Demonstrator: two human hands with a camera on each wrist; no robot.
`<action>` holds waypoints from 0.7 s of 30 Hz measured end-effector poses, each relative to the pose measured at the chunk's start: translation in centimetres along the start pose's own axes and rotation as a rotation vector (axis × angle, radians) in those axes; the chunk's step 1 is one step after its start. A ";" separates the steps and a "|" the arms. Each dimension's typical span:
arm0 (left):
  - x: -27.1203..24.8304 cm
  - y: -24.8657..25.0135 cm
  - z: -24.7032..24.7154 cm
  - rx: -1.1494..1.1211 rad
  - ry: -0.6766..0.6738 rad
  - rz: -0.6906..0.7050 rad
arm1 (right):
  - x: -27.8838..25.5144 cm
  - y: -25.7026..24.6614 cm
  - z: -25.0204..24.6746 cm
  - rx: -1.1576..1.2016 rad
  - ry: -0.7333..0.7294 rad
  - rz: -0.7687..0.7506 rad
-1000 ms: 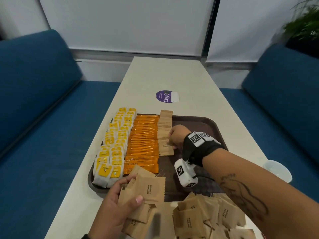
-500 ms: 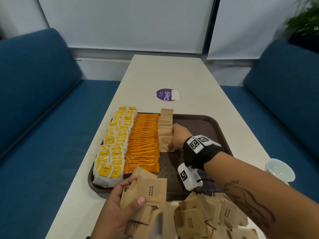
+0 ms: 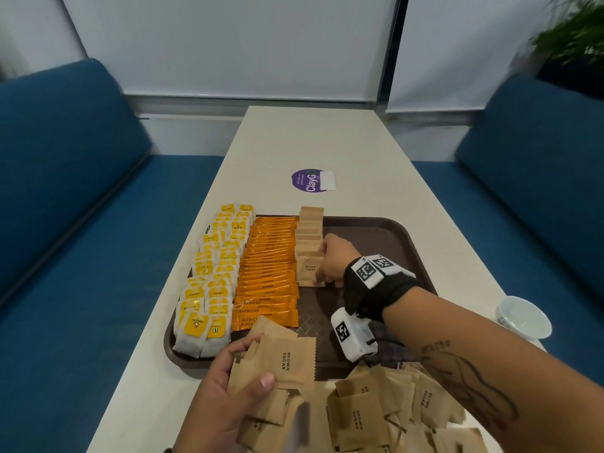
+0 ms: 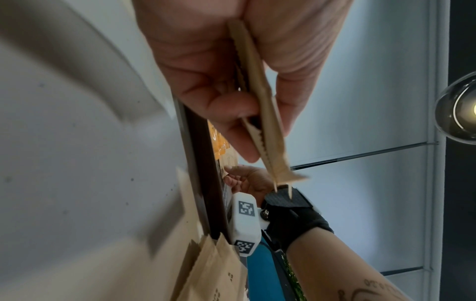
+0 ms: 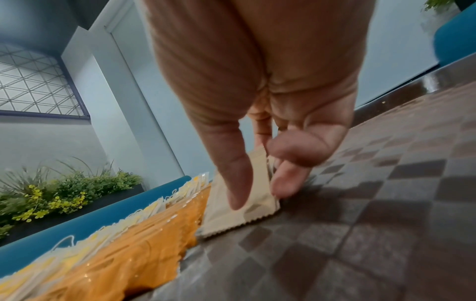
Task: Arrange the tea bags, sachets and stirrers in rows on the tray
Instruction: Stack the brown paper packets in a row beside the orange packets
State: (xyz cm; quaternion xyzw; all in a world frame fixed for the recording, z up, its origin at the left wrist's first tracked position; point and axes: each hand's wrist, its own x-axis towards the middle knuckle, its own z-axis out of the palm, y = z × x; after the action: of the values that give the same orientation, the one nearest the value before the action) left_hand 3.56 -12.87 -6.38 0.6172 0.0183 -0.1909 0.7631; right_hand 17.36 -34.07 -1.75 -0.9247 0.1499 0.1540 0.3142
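Note:
A brown tray [image 3: 385, 228] holds a row of yellow tea bags [image 3: 212, 273], a row of orange sachets [image 3: 268, 266] and a shorter row of brown sugar sachets [image 3: 310, 233]. My right hand [image 3: 322, 263] is at the near end of that row and pinches the front sachet [image 3: 307, 271] between thumb and fingers. The right wrist view has the hand [image 5: 257, 189] with its thumb over the sachet [image 5: 231, 218] and a finger at its right edge. My left hand [image 3: 258, 358] grips a small stack of brown sugar sachets [image 3: 287, 358] over the tray's near edge, seen edge-on [image 4: 260, 97] in the left wrist view.
A loose pile of brown sugar sachets [image 3: 392, 413] lies on the white table in front of the tray. A paper cup [image 3: 523, 317] stands at the table's right edge. A purple sticker [image 3: 309, 180] lies beyond the tray. Blue sofas flank the table.
My right hand has pushed the front brown sugar sachet away from me, tighter against its row. The left hand has kept its stack in nearly the same place.

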 end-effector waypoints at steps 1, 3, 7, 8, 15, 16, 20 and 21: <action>0.0 0.0 -0.1 -0.013 -0.006 -0.003 | 0.0 0.0 -0.1 0.002 0.001 0.000; 0.1 -0.2 -0.2 -0.006 -0.023 0.001 | 0.0 0.1 -0.1 0.007 0.007 -0.013; 0.0 -0.3 -0.1 0.017 -0.033 -0.005 | 0.1 0.0 0.0 -0.016 0.009 -0.026; -0.1 -0.4 -0.1 0.029 -0.042 -0.009 | 0.1 -0.1 0.1 -0.032 0.011 -0.025; -0.2 -0.3 -0.1 0.061 -0.065 -0.013 | 0.0 -0.3 -0.1 -0.111 0.020 -0.007; -0.3 -0.2 -0.1 0.055 -0.065 -0.006 | -0.2 -0.3 -0.1 -0.102 0.018 -0.008; -0.3 0.0 -0.1 0.022 -0.052 0.008 | -0.7 -0.5 0.0 -0.155 -0.065 -0.029; -0.3 0.0 -0.1 0.023 -0.057 0.004 | -0.7 -0.6 0.2 -0.202 -0.089 -0.037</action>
State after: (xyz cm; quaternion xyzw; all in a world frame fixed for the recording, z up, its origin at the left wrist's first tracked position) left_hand 3.33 -12.68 -6.28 0.6202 -0.0067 -0.2071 0.7566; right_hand 16.87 -33.40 -1.29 -0.9466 0.1023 0.2034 0.2284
